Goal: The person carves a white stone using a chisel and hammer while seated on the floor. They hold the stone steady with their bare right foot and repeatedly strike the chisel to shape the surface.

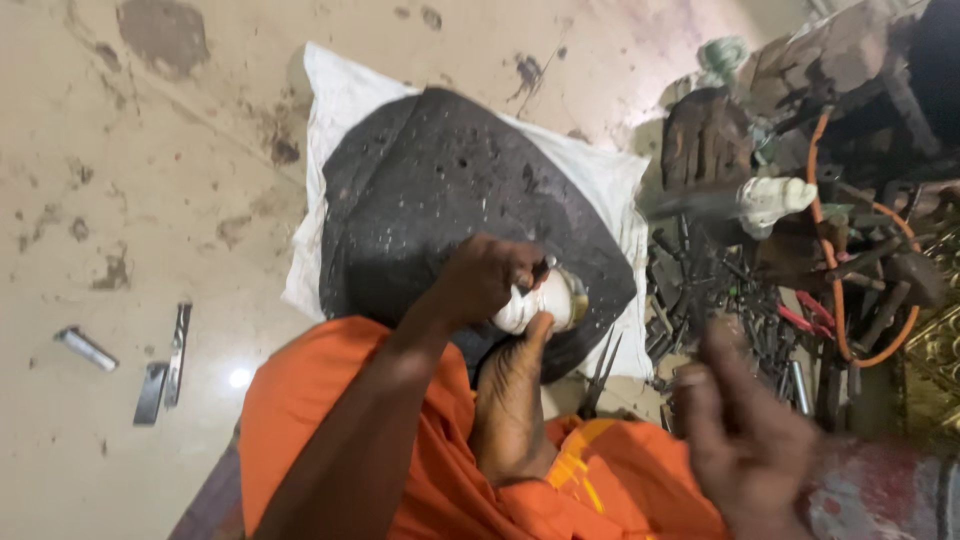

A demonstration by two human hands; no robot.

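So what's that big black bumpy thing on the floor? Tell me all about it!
The big black rough slab looks like stone or hard rubber, with a rounded top edge and a pitted, speckled surface. It lies flat on a white woven sack spread over the stained floor. At its near edge the left hand presses a small white rounded object against it, and a bare foot braces that object too. A heap of dark metal tools sits to its right.

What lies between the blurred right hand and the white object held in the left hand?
In the head view, between the right hand and the white object in the left hand, a thin dark pointed tool lies on the white cloth.
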